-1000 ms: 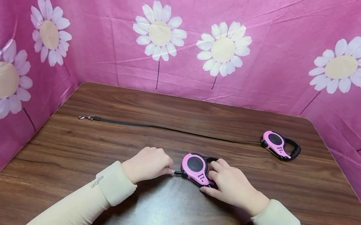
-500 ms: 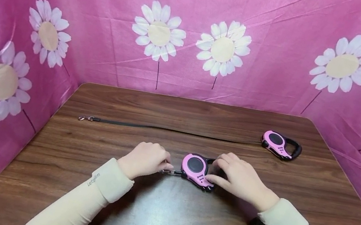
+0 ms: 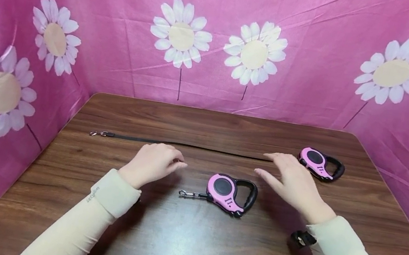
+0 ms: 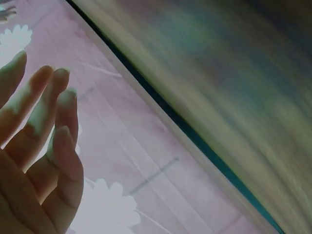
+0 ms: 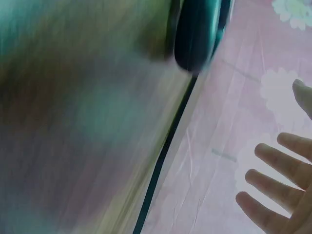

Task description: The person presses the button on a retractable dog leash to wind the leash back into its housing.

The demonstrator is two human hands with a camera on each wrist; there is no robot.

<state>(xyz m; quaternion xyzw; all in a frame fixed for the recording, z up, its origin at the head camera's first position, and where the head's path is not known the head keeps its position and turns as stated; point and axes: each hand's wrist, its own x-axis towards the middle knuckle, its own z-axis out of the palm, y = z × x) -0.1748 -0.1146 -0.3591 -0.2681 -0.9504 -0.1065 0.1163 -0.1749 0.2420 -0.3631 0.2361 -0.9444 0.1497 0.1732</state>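
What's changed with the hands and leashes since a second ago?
The left hand released the silver metal clip of the near pink-and-black plastic leash and moved left and forward; the right hand released its black loop handle and moved right and forward. That leash and the matching far leash, its black strap stretched out, stayed put.
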